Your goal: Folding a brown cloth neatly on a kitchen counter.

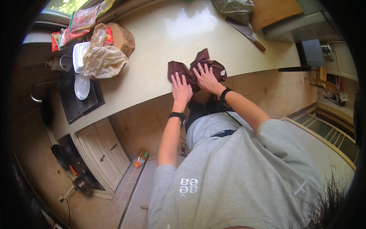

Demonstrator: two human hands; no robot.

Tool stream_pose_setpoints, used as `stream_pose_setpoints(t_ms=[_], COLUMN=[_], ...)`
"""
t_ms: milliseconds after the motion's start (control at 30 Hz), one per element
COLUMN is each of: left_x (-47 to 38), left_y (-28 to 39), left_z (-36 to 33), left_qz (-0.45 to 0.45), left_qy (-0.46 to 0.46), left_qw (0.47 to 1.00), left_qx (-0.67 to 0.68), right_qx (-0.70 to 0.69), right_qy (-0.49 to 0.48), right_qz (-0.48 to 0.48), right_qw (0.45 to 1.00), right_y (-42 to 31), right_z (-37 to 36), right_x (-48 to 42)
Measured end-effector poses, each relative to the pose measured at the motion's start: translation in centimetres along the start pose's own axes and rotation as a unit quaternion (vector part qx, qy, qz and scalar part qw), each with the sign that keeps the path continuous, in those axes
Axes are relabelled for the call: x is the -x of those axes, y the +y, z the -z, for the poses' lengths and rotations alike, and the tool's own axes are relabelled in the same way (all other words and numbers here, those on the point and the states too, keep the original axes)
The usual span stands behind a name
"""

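A dark maroon cloth [203,57] with a small white tag lies crumpled at the front edge of the pale countertop [143,68]. Its near part hangs at or over the edge. My left hand [181,90] rests palm down on the left part of the cloth, fingers slightly apart. Just right of it and a little farther in, my right hand [207,80] lies flat on the cloth with its fingers spread. Neither hand is visibly pinching the fabric. Each wrist wears a black band. Wet, shiny patches show on the countertop beyond the cloth.
A cleaver [246,34] lies at the back right, beside a plastic bag [236,7] and a wooden board [276,11]. At left are a wooden block [125,37], a crumpled bag [105,63], a white container [80,53], and a white plate [82,86] on a black surface [71,106].
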State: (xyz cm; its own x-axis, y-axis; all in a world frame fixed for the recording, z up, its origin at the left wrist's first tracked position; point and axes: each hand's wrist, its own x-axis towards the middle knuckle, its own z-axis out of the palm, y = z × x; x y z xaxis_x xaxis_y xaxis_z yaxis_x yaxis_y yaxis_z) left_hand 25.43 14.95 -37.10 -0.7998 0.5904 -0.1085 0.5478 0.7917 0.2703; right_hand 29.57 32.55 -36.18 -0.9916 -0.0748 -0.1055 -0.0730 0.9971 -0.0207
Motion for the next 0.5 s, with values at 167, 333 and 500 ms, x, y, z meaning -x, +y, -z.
stream_pose_setpoints(t_ms=[167, 333, 500], left_x=[1.4, 1.9, 0.9], left_y=[-3.9, -4.5, -4.3], left_z=[0.5, 0.8, 1.0], left_qz=[0.025, 0.006, -0.051], left_qy=[0.031, 0.045, 0.021], left_qw=[0.999, 0.999, 0.998], left_qx=[0.012, 0.019, 0.027], right_qx=[-0.048, -0.081, -0.098], right_qy=[0.011, 0.033, 0.041], right_qz=[0.075, 0.058, 0.043], right_qw=[0.996, 0.995, 0.993], right_y=[-3.6, -4.5, -3.8], right_z=[0.0, 0.2, 0.0], right_x=[-0.8, -0.5, -0.3])
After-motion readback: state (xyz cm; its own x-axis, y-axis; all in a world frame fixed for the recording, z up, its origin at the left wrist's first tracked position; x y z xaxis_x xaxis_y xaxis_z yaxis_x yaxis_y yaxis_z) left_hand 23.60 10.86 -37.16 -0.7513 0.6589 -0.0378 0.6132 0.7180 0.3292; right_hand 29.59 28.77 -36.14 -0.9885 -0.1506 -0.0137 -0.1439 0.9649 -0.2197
